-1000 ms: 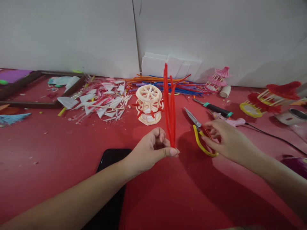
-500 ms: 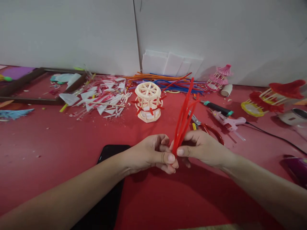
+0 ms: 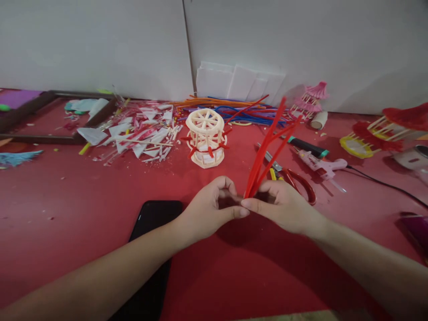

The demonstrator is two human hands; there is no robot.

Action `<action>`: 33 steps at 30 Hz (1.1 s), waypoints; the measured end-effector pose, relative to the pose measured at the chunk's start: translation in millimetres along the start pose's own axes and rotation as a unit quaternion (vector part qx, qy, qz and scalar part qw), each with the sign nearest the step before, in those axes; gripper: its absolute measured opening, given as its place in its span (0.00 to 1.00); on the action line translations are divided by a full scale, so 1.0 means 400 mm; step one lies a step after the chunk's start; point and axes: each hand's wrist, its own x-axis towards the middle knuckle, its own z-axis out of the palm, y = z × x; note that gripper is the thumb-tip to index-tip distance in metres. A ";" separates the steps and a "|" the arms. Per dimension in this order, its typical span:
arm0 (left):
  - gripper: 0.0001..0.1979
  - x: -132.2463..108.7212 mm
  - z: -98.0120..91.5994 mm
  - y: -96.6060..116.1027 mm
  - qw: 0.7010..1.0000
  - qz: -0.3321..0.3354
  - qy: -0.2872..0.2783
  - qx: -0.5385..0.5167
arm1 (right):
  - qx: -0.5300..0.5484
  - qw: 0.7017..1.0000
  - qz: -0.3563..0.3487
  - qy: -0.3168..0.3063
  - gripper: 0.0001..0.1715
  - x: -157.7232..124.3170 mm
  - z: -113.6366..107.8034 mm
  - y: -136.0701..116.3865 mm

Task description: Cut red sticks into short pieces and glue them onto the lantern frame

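Note:
Several red pipe cleaners point(image 3: 260, 165) rise in a bunch from between my hands, their upper ends fanned apart and leaning right. My right hand point(image 3: 284, 206) pinches their lower ends between thumb and fingers. My left hand point(image 3: 214, 207) meets it at the base of the bunch, thumb tip against the right thumb and fingers curled; what its fingertips press on is partly hidden. Beyond my hands stands a cream lantern-like frame point(image 3: 205, 133) with a spoked top and short red pieces around its lower ring. Scissors with red handles point(image 3: 302, 185) lie just past my right hand.
A black phone point(image 3: 152, 267) lies under my left forearm. At right are a pink glue gun point(image 3: 321, 165), a dark-handled tool point(image 3: 307, 146) and red-yellow and pink models point(image 3: 310, 100). Paper scraps point(image 3: 143, 129), coloured pipe cleaners point(image 3: 230, 109) and a brown frame point(image 3: 36, 139) lie at the back.
Both hands have risen slightly with the red pipe cleaners, and the bunch now leans further right. My left fingers have drawn in closer to the right ones. The view has shifted slightly.

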 end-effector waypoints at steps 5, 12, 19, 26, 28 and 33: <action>0.16 0.001 0.003 -0.010 0.999 0.015 0.008 0.030 | -0.016 1.000 0.025 0.006 0.21 -0.004 0.001 0.002; 0.18 -0.003 0.000 0.000 0.999 0.015 -0.022 -0.025 | -0.031 0.999 -0.004 0.042 0.19 -0.005 0.010 0.002; 0.09 -0.007 0.001 0.017 0.999 0.025 -0.032 0.021 | -0.313 0.948 0.016 0.050 0.19 -0.021 -0.149 -0.014; 0.14 -0.005 -0.005 0.024 0.992 0.011 -0.007 0.127 | -0.568 0.818 0.073 0.057 0.06 -0.075 -0.206 0.033; 0.15 -0.004 -0.006 0.022 0.988 0.023 -0.007 0.150 | -0.582 0.807 0.087 0.051 0.05 -0.069 -0.190 0.045; 0.15 -0.006 -0.008 0.014 0.978 0.061 -0.009 0.198 | -0.553 0.818 0.130 0.083 0.09 -0.058 -0.202 0.073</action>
